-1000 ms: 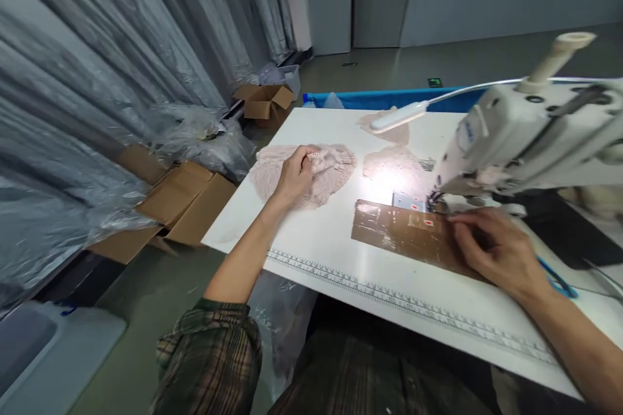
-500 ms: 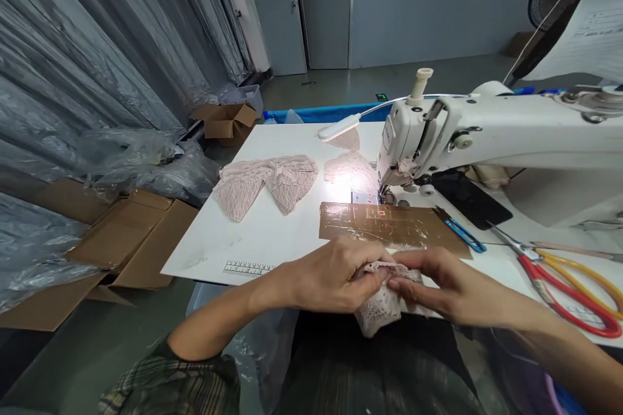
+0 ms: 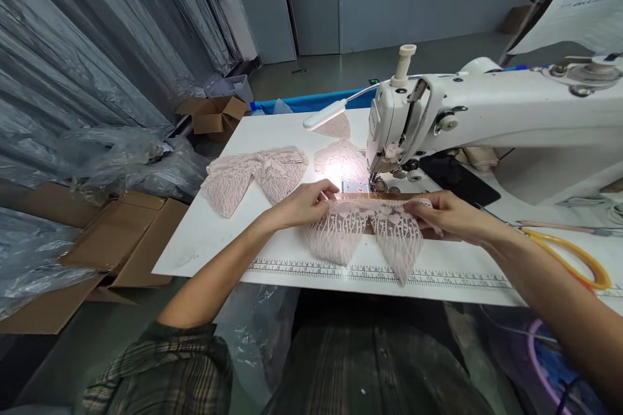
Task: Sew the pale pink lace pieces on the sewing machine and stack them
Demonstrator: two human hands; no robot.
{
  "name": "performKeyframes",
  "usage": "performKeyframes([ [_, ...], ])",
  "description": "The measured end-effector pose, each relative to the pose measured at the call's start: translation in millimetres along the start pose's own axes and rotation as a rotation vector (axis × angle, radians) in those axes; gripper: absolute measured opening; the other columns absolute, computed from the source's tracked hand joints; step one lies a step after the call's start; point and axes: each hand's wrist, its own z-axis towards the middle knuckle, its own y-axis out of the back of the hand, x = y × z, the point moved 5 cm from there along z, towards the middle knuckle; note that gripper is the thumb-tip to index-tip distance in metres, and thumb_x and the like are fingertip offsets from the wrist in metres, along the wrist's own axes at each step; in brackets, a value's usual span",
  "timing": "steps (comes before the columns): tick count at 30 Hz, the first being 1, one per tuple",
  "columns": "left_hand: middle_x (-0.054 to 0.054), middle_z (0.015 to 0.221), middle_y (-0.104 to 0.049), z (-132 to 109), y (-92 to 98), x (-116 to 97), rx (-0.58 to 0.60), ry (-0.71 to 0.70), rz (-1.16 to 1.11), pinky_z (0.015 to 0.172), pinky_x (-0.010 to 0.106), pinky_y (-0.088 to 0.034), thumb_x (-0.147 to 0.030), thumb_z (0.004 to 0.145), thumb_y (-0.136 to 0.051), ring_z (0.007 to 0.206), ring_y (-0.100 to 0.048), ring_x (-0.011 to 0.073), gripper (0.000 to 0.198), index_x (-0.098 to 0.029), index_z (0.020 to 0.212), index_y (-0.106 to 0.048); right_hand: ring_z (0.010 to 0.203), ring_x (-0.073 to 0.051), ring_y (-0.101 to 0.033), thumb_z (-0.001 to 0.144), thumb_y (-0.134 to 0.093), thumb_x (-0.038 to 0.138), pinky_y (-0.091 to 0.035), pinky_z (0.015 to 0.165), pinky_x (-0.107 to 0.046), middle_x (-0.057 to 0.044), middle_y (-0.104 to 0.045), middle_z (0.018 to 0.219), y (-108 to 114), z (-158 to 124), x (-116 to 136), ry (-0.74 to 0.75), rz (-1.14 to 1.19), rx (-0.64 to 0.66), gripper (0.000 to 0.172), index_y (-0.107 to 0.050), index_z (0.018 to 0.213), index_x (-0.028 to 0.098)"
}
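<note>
A pale pink lace piece (image 3: 366, 232) lies spread on the white sewing table (image 3: 272, 246), just in front of the needle of a white sewing machine (image 3: 487, 117). My left hand (image 3: 304, 203) pinches its upper left edge. My right hand (image 3: 445, 214) grips its upper right edge. Between the two hands the lace is stretched flat over a brown cardboard strip, most of which it hides. A ruler scale runs along the table's front edge below the lace.
A stack of lace pieces (image 3: 253, 175) lies at the left of the table, more lace (image 3: 341, 159) under the lamp (image 3: 324, 119). Orange-handled scissors (image 3: 569, 253) lie at right. Cardboard boxes (image 3: 121, 233) and plastic-wrapped goods stand on the floor left.
Both hands have moved from the table's front edge up toward the needle. The bunched lace they held is now spread flat between them.
</note>
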Motion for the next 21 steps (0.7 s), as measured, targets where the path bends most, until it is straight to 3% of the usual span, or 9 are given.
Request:
performKeyframes([
  [3,0.011,0.112,-0.065,12.3,6.2,9.6,-0.17,-0.041,0.246,0.073,0.033,-0.05,-0.012,0.09,-0.046,0.085,-0.063,0.0191,0.031,-0.016,0.115,-0.063,0.062,-0.017,-0.065,0.077,-0.074,0.06,-0.053,0.055,-0.028,-0.003,-0.07,0.069,15.2,14.5,-2.7,0.002,-0.191,-0.118,0.042,-0.072,0.091,0.02],
  [7,0.013,0.111,-0.065,38.0,2.3,6.9,-0.134,-0.143,0.36,0.071,0.035,-0.047,-0.018,0.095,-0.047,0.084,-0.06,0.0209,0.024,-0.015,0.109,-0.065,0.064,-0.017,-0.066,0.086,-0.065,0.053,-0.048,0.054,-0.025,-0.001,-0.071,0.069,28.0,21.3,1.1,0.062,-0.466,-0.13,0.039,-0.072,0.107,0.021],
  [12,0.011,0.11,-0.068,74.1,-0.8,6.2,-0.13,-0.243,0.227,0.072,0.035,-0.049,-0.02,0.095,-0.05,0.084,-0.063,0.0201,0.021,-0.017,0.1,-0.07,0.063,-0.016,-0.065,0.087,-0.065,0.057,-0.046,0.052,-0.023,-0.004,-0.072,0.072,34.0,24.1,-6.2,0.002,-0.442,-0.087,0.047,-0.071,0.111,0.018],
  [15,0.01,0.109,-0.07,71.1,-7.3,3.5,-0.121,-0.37,0.143,0.073,0.037,-0.053,-0.02,0.094,-0.049,0.091,-0.066,0.0215,0.022,-0.018,0.098,-0.071,0.057,-0.013,-0.059,0.086,-0.066,0.059,-0.042,0.048,-0.023,-0.002,-0.07,0.072,32.9,24.4,-10.7,0.022,-0.426,-0.086,0.044,-0.071,0.107,0.02],
  [18,0.01,0.101,-0.073,51.7,-23.2,3.8,0.084,-0.474,0.171,0.069,0.036,-0.056,-0.022,0.096,-0.047,0.088,-0.068,0.021,0.026,-0.019,0.095,-0.072,0.058,-0.014,-0.058,0.086,-0.064,0.061,-0.043,0.049,-0.025,-0.002,-0.068,0.069,31.7,27.7,-11.7,0.033,-0.384,-0.125,0.041,-0.07,0.089,0.021],
  [21,0.013,0.123,-0.072,34.1,-32.1,9.2,0.171,-0.515,0.23,0.087,0.044,-0.058,-0.03,0.101,-0.046,0.107,-0.069,0.0247,0.03,-0.018,0.115,-0.07,0.061,-0.017,-0.06,0.083,-0.067,0.06,-0.045,0.05,-0.028,-0.004,-0.065,0.066,38.4,36.4,-9.6,0.015,-0.335,-0.272,0.041,-0.064,0.072,0.021],
])
